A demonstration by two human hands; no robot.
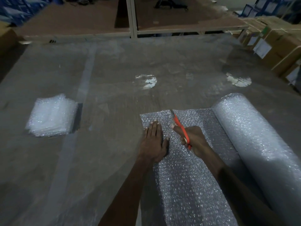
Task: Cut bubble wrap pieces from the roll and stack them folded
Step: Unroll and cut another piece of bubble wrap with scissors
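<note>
**Warehouse floor: finishing the cut across the sheet**

Dim grey concrete floor (pixel 114 66) carries the whole job, and on it the unrolled bubble wrap sheet (pixel 184 173) runs from the near edge of view away from the person, fed from the roll (pixel 254 132) lying along its right side. A slit shows at the sheet's far edge, where the tip of the orange-handled cutter (pixel 181 128) sits; whether it is scissors or a knife I cannot tell. The right hand (pixel 193 139) has its fingers wrapped round the cutter handle. The left hand (pixel 154 139) lies flat, fingers straight, pressing the strip left of the cut line.

The cut looks nearly through at the far edge. To finish well, I would judge it best to keep the flat palm just beside the blade's path so the film stays taut, and drive the cutter straight, parallel to the roll. The risk is film bunching or the line drifting.

Well to the left, the stack of folded pieces (pixel 52 116) waits. Cardboard boxes (pixel 280 46) stand far right.
</note>
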